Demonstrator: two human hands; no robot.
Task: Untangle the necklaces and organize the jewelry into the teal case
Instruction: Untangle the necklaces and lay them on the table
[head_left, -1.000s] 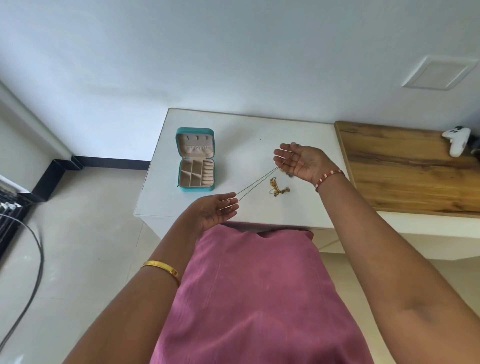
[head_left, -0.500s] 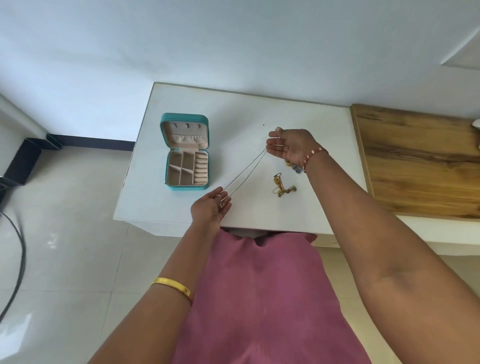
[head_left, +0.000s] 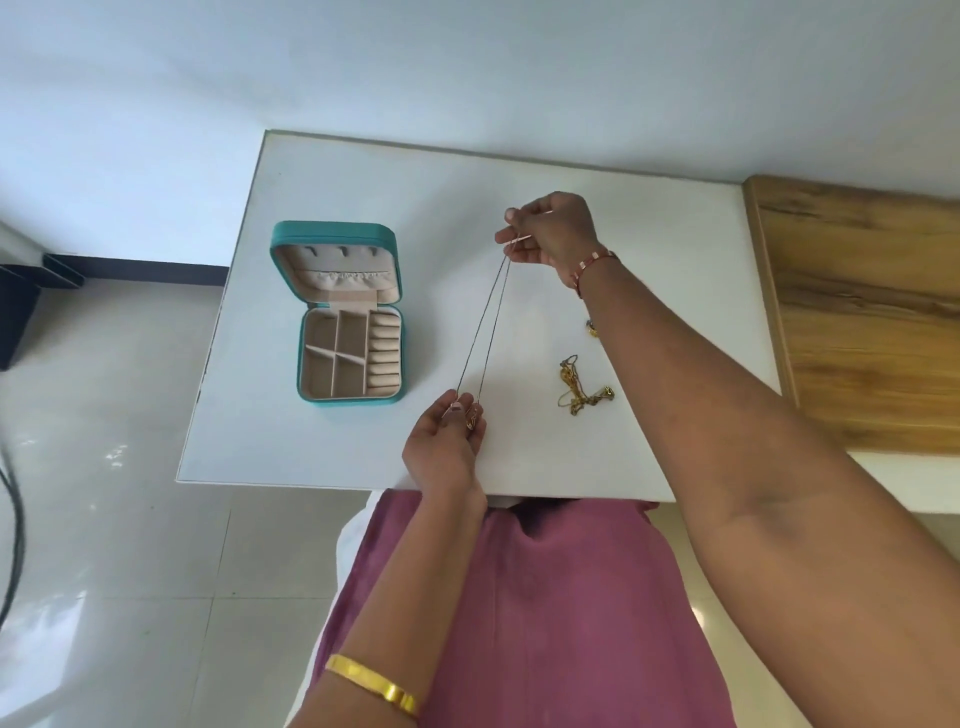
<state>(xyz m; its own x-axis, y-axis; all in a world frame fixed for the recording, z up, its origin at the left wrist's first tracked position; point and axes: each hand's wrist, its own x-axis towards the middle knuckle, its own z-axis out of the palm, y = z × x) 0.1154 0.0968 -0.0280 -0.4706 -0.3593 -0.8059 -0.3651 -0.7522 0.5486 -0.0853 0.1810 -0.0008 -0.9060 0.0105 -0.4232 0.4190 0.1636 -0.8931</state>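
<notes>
Pinching thin chain (head_left: 483, 332) taut: left hand (head_left: 447, 447), right hand (head_left: 553, 234) grips closed; right forearm half-hides small gold piece (head_left: 591, 328).

Setting appeared to be a room in a home. Evidence: glossy pale floor tiles (head_left: 119, 519), plain white painted wall (head_left: 467, 67) with dark skirting strip (head_left: 150, 270), a small white laminate table (head_left: 649, 218) abutting a wood-grain brown surface (head_left: 862, 322). An open teal zip jewellery case with beige lining (head_left: 345, 317) sat on the table. No workshop or shop fittings seen.
</notes>
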